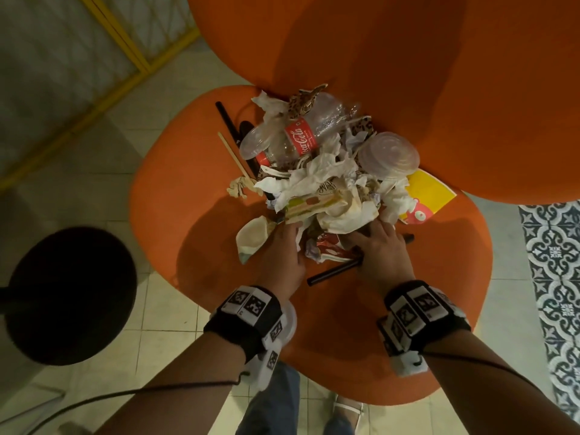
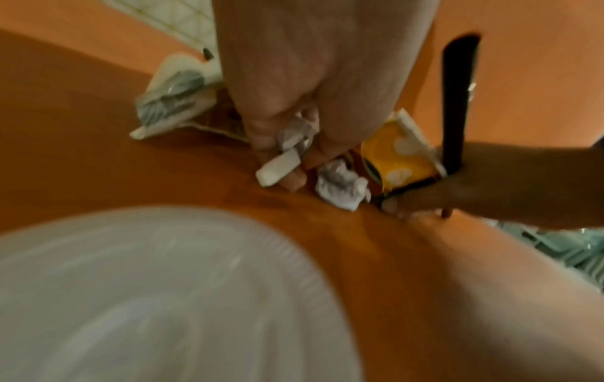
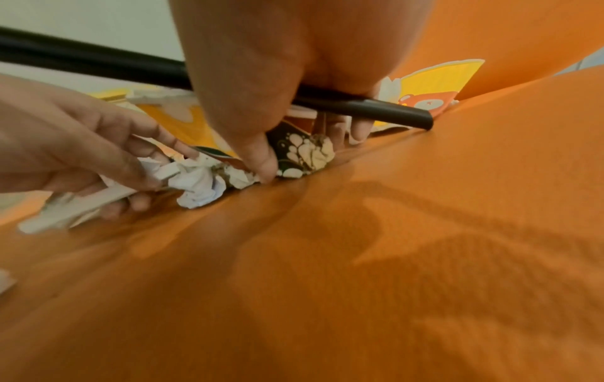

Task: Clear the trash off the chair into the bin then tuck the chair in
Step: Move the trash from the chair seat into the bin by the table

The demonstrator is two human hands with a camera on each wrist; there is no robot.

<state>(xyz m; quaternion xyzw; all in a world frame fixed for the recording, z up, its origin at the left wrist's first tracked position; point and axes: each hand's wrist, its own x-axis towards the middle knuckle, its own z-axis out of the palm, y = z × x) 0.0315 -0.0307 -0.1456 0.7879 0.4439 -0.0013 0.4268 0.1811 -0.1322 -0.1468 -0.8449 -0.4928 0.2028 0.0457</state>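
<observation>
A heap of trash lies on the orange chair seat: a Coca-Cola bottle, clear plastic lids, crumpled tissues and wrappers. My left hand is at the heap's near edge, fingers curled and pinching white paper scraps. Close beside it, my right hand pinches a dark patterned wrapper between thumb and fingers. A black straw is trapped under its palm. The dark round bin stands on the floor to the left.
The chair's orange backrest rises behind the heap. A yellow printed paper lies at the heap's right, and another black straw and a wooden stick at its left. Tiled floor surrounds the chair, with a yellow frame at upper left.
</observation>
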